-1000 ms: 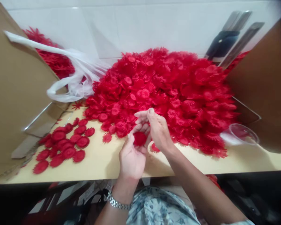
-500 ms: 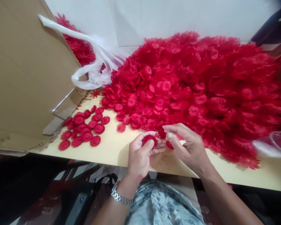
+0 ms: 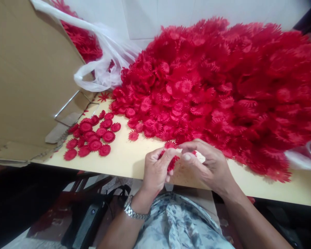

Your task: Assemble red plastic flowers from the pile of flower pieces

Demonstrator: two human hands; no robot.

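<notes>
Cardboard flap far left, w/ plastic bag behind it. Small cluster of red discs lies on desk nearby. Left hand fingers pinch red flower piece at desk's front edge; right hand fingers pinch it too. Big red flower heap fills right.

Lower centre of frame: left hand and right hand together pinch a red flower piece over the table edge. Large red pile fills upper right.
</notes>
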